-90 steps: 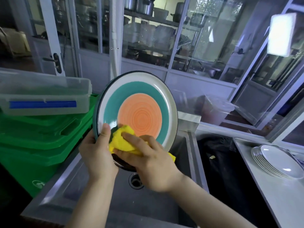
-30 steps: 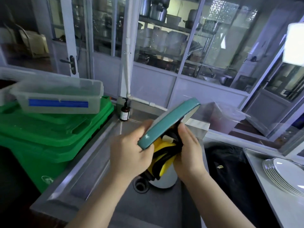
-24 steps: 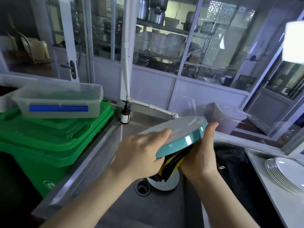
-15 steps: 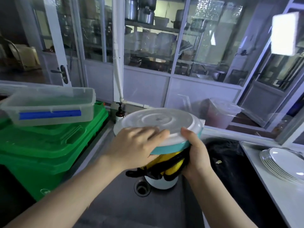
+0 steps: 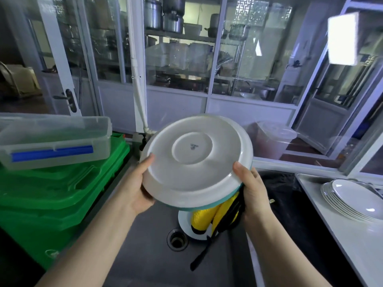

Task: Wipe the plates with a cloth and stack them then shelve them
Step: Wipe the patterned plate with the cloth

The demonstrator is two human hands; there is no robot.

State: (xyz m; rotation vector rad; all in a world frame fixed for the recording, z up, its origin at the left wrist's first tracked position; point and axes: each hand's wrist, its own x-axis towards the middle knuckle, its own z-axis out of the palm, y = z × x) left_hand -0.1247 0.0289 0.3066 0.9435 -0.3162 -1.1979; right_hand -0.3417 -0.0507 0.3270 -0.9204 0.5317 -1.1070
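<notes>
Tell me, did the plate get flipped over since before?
Yes. The plate used to show its orange and teal face; now its white underside faces up, held above the sink by the left hand and the right hand.

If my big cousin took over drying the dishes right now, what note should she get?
Left hand: grips the left rim of the plate, held over the sink with its white underside facing you.
Right hand: holds the right rim, with the yellow cloth bunched under the plate.
One more dish lies in the sink near the drain.
A stack of white plates sits on the counter to the right.
Left: wipe the underside, add the plate to the stack, do the sink dish, then shelve them all.
</notes>
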